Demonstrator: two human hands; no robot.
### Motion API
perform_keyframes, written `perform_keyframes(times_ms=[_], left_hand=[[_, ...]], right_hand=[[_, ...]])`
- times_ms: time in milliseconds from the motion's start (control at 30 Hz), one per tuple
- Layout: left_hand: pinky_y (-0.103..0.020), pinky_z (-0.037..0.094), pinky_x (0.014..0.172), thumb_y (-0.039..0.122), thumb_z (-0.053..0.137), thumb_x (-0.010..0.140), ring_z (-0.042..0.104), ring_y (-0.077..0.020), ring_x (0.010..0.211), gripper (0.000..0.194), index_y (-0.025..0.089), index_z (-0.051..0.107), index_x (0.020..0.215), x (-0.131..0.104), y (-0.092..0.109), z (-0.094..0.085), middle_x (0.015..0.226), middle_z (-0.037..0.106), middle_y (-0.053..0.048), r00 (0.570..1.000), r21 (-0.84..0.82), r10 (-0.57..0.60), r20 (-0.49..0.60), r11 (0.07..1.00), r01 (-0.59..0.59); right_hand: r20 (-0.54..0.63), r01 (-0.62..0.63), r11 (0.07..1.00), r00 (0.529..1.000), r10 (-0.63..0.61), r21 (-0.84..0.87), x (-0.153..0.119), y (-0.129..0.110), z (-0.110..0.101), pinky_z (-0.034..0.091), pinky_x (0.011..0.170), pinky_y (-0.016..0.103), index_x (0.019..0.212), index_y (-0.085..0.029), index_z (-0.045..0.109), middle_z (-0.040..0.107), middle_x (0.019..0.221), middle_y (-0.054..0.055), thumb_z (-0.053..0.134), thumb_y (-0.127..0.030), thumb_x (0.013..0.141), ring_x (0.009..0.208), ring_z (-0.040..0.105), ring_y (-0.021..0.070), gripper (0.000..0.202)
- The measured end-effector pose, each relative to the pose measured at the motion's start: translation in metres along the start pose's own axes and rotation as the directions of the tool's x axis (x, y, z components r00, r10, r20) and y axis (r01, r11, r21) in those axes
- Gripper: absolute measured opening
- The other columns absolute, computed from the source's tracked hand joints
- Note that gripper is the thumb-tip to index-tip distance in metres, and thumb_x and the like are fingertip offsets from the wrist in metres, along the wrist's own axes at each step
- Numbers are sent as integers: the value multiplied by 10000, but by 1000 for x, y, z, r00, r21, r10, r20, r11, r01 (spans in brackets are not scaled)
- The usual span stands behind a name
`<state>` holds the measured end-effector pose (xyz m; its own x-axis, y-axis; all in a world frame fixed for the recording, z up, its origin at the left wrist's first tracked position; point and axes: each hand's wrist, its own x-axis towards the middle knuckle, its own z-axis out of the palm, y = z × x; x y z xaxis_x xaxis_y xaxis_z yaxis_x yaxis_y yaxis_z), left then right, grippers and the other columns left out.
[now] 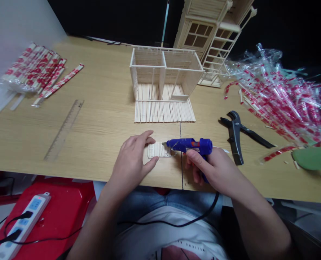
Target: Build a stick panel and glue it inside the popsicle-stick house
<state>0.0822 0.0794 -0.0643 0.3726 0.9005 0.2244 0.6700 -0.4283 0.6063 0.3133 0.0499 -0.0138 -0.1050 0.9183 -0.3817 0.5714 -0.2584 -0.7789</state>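
A blue hot glue gun is gripped in my right hand, its nozzle pointing left. The nozzle tip is over the top edge of a small panel of pale wooden sticks lying on the table; whether it touches cannot be told. My left hand curves around the panel's left end, thumb and fingers apart, the fingertips at or close to its edges. Behind the panel stands a roofless two-room model house built of sticks, with a stick floor extending in front.
A taller stick model with a ladder stands behind. Black cutting pliers and a heap of torn chopstick wrappers lie right. Left are a clear ruler and wrapped chopsticks. A power strip rests on a red stool.
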Motion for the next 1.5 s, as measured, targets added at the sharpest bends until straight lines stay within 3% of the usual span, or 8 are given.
perform_keyframes(times_ms=[733, 1500], left_hand=[[-449, 420, 1034, 216, 705, 839, 554, -258, 1170, 648, 247, 387, 1402, -1, 0, -1, 1220, 672, -57, 1000, -14, 3, 2, 1000, -3], [-437, 417, 1038, 221, 697, 842, 552, -255, 1165, 636, 237, 387, 1397, -1, 0, -1, 1210, 667, -57, 1000, -13, -4, 4, 1000, 4]], right_hand=[[41, -9, 996, 999, 5, 90, -2, -3, 2, 447, 416, 212, 795, -174, 651, 598, 456, -2, 442, -675, 934, 388, 575, 122, 561], [53, 56, 998, 997, -56, -6, 9, -5, 7, 455, 460, 241, 763, -186, 643, 626, 465, 20, 407, -703, 932, 405, 600, 144, 593]])
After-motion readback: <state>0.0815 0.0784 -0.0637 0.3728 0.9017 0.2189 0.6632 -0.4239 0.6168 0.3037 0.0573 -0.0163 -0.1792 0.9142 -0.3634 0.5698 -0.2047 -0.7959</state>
